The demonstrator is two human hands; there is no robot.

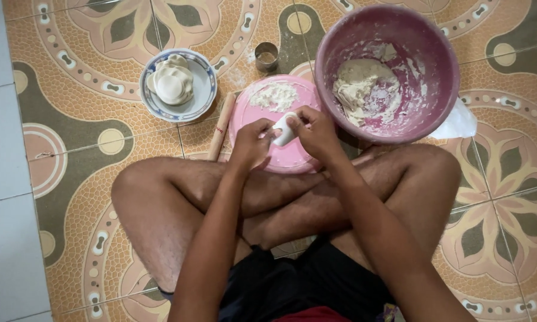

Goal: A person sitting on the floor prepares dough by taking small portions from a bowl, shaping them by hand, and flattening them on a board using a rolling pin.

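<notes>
I sit cross-legged on a patterned tile floor. My left hand (pixel 251 143) and my right hand (pixel 314 132) together pinch a small white piece of dough (pixel 285 130) above a round pink board (pixel 292 161). A heap of flour (pixel 274 95) lies on the board's far part. Behind it to the right stands a large pink bowl (pixel 441 53) holding a lump of dough (pixel 364 89) and flour smears. At the left, a blue-rimmed white plate (pixel 204 89) carries a stack of round dough discs (pixel 173 82).
A wooden rolling pin (pixel 221 126) lies between the plate and the board. A small metal ring cutter (pixel 266 56) stands on the floor behind the board. A white plastic bag (pixel 459 122) sticks out from under the bowl. My knees (pixel 137 191) spread wide to both sides.
</notes>
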